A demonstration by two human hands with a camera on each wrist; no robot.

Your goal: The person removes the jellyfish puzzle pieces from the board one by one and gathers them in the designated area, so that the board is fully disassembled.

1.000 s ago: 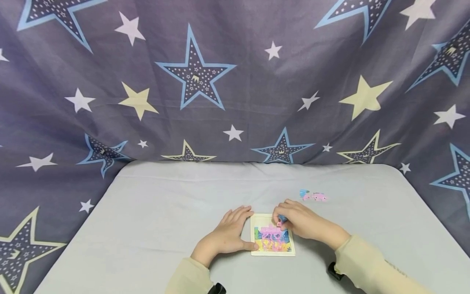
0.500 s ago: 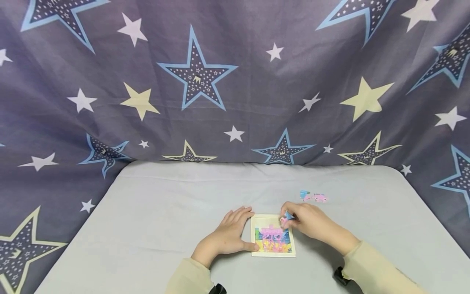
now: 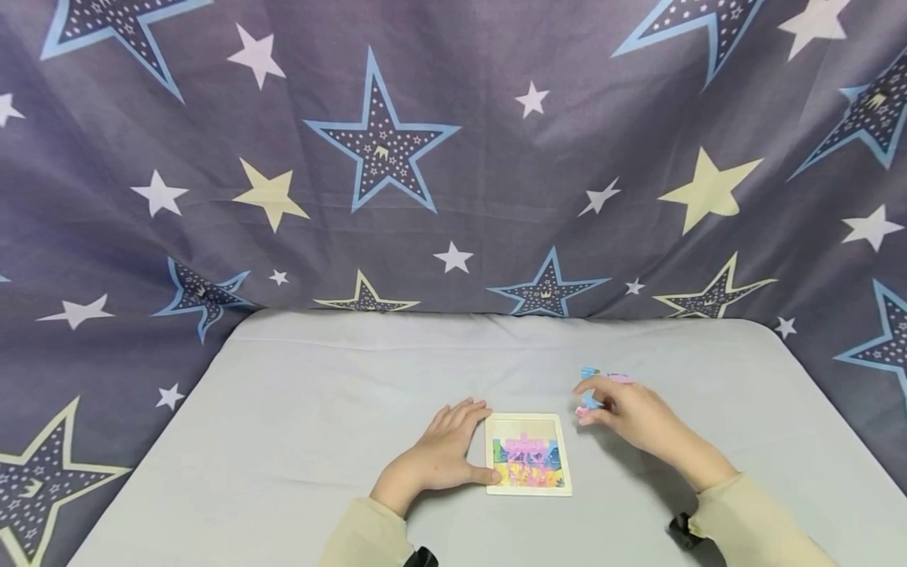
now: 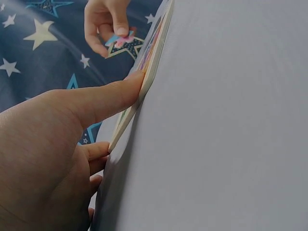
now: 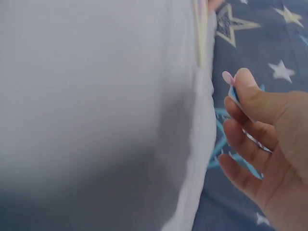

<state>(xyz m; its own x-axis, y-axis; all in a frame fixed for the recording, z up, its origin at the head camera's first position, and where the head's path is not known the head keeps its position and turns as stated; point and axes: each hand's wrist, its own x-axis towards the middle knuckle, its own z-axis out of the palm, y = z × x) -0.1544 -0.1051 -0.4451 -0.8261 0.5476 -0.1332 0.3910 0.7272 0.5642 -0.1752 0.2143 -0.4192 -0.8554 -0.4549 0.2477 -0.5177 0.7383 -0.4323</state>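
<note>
A small square puzzle tray (image 3: 564,465) with a pale frame lies on the grey cloth. Its lower part is filled with pink, blue, green and yellow jigsaw pieces. My left hand (image 3: 442,449) rests along the tray's left side, thumb on the lower left corner and straight fingers at the upper left one. To the right of the tray, above the cloth, my right hand (image 3: 638,413) pinches a blue and pink jigsaw piece (image 3: 591,402) between thumb and fingers. Behind that hand lie a blue piece (image 3: 589,372) and a pink piece (image 3: 620,378), both partly covered.
The grey cloth-covered table (image 3: 340,394) reaches back to a dark curtain (image 3: 453,213) printed with stars. A black wrist strap (image 3: 683,531) shows at the right sleeve, and another strap (image 3: 421,557) at the left one.
My right hand has drawn away from the tray's upper right corner, moving right with the jigsaw piece, and now partly covers the loose pieces. The left hand and the tray keep their places.
</note>
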